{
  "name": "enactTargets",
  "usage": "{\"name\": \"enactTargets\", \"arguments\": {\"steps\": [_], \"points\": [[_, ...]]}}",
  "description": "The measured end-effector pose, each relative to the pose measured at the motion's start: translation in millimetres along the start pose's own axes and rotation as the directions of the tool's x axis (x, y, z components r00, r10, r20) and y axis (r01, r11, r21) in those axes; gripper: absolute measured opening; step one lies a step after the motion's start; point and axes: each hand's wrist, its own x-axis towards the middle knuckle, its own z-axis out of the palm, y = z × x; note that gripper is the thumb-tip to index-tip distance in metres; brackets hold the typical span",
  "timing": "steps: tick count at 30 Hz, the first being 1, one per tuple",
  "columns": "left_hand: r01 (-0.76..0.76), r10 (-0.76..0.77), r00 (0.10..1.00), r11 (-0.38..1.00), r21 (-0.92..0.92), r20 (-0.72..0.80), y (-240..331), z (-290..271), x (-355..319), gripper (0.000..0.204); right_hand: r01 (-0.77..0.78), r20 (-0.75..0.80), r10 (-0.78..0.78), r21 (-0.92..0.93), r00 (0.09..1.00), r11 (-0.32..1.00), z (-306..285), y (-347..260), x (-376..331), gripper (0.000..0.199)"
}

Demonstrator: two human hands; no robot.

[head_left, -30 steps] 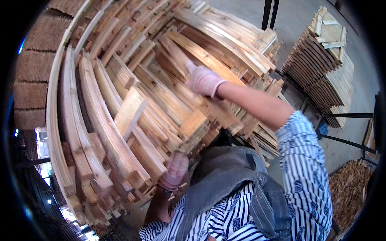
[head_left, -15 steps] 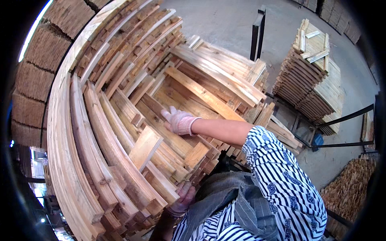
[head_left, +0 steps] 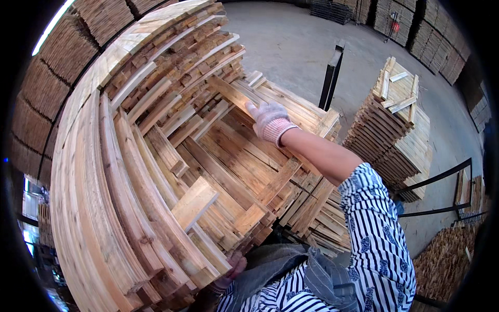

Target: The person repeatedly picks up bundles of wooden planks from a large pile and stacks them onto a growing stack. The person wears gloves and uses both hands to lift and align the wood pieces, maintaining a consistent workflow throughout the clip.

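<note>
My right hand (head_left: 271, 120), in a whitish knit glove with a pink cuff, is closed on a light wooden board (head_left: 230, 93) at the far right side of the lumber stack. Part of that board is hidden under the hand and forearm. Down at the near edge, my left hand (head_left: 235, 266) is beside the sawn ends of the long boards (head_left: 208, 273). Little of it shows, and how its fingers are set cannot be made out. A short wood block (head_left: 195, 203) lies across the boards between the hands.
Layers of boards (head_left: 156, 67) rise higher at the far left of the stack. A black metal post (head_left: 330, 78) stands beyond it. To the right is another wood stack (head_left: 384, 130) with loose slats on top, near a black metal rail (head_left: 436, 213). More stacked wood lines the far walls.
My right hand has moved away and to the right, from inside the stack onto the light board. That board has shifted farther away, uncovering the boards beneath. My left hand stays low.
</note>
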Motion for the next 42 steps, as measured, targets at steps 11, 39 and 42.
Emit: {"name": "enactTargets", "arguments": {"steps": [11,39,42], "points": [[0.004,-0.005,1.0,0.996,0.089,0.021,-9.9,-3.3,11.7,0.018,-0.215,0.105,0.202,0.135,0.974,0.967,17.1,50.6,46.2,0.065],[0.16,-0.158,0.987,0.956,0.246,-0.027,-17.7,13.8,-0.6,0.02,-0.075,0.165,0.021,0.326,0.986,0.942,27.7,-87.3,-26.3,0.108],[0.09,-0.086,0.996,0.927,0.364,-0.026,3.9,6.2,-10.7,0.029,-0.116,0.286,0.012,0.347,0.958,0.931,26.1,-83.1,-5.6,0.099]]}}
